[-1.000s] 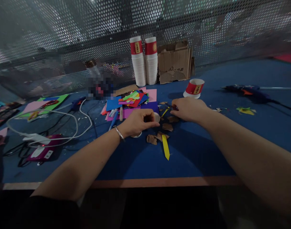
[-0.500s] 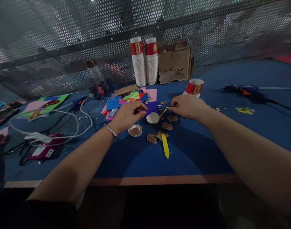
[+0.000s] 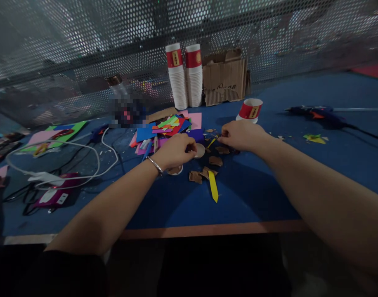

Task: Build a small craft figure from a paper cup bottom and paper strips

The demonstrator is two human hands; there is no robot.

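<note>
My left hand [image 3: 180, 149] is closed at the left edge of a small white paper disc [image 3: 200, 151], thumb and fingers pinched on its rim. Partly under that wrist lies a second white round piece with brown cardboard in it [image 3: 176, 170]. My right hand [image 3: 238, 135] pinches something small at its fingertips, too small to make out, beside a thin yellow strip [image 3: 211, 142]. Torn brown cardboard bits [image 3: 216, 161] lie between and below the hands. A pointed yellow paper strip [image 3: 213, 186] rests nearest me.
Coloured paper [image 3: 147, 131] is piled behind my left hand. Stacked cups [image 3: 178, 86], a cardboard box [image 3: 224, 80] and a single red-and-white cup [image 3: 250, 110] stand farther back. Glue gun [image 3: 322, 115] at right; white cable [image 3: 99, 165] and purple power strip [image 3: 57, 192] at left.
My left hand has moved right and closed its fingers at the white disc. My right hand has stayed nearly in place. The whole view has shifted slightly.
</note>
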